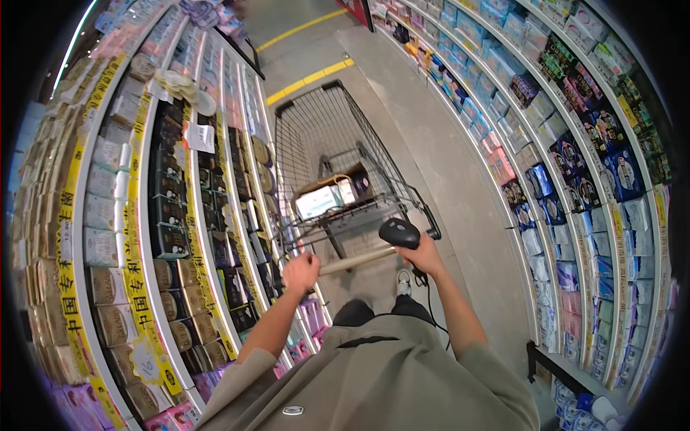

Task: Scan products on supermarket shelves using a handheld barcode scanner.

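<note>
Both hands are at the pale push handle (356, 261) of a black wire shopping cart (337, 121). My left hand (302, 273) is closed around the handle's left end. My right hand (423, 254) is at the right end, with a black corded device (399, 233), possibly a handheld scanner, resting at its fingers; whether the hand grips the device, the handle or both is not fully visible. The device's cable hangs down beside my body. Inside the cart, near the handle, lies an open brown bag or box (351, 186) holding a white package (319, 202) and a dark item.
A tall shelf of packaged goods with yellow label strips (137, 215) stands close on the left, near the cart. Another curved-looking shelf (566, 161) lines the right. Grey floor (431, 145) runs between them, with yellow floor lines (311, 81) ahead. A dark rack bar (566, 372) sits at lower right.
</note>
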The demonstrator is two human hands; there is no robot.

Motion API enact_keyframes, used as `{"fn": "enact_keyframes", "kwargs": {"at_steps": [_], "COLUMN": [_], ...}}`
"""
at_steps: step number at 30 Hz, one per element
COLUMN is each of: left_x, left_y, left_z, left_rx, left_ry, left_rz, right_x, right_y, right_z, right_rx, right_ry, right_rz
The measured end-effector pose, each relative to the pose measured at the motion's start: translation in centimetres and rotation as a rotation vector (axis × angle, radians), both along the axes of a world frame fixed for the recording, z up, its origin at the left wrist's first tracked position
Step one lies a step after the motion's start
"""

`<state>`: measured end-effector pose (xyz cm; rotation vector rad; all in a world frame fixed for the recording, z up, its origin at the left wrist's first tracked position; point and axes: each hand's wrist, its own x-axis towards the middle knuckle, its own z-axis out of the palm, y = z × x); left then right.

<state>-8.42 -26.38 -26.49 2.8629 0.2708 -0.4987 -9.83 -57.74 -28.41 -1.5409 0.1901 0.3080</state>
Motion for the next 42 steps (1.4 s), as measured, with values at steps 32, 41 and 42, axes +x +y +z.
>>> {"fn": "enact_keyframes", "kwargs": {"at_steps": [32, 41, 42], "left_x": [16.8, 18.9, 19.2], "left_y": [1.6, 1.3, 1.1], "left_z": [-1.1, -1.0, -1.1], "left_rx": [-0.389, -0.437, -0.416], "left_ry": [0.012, -0.105, -0.124], "left_rz": [-0.111, -0.157, -0.156], "right_x": [19.1, 22.6, 22.8], "right_y": [1.7, 2.3, 2.0], "right_z": [3.4, 3.9, 3.6], "right_rx": [-0.183, -0.187, -0.176], "right_ry": [0.364, 0.370, 0.362], "right_rz": [-0.127, -0.172, -0.174]}}
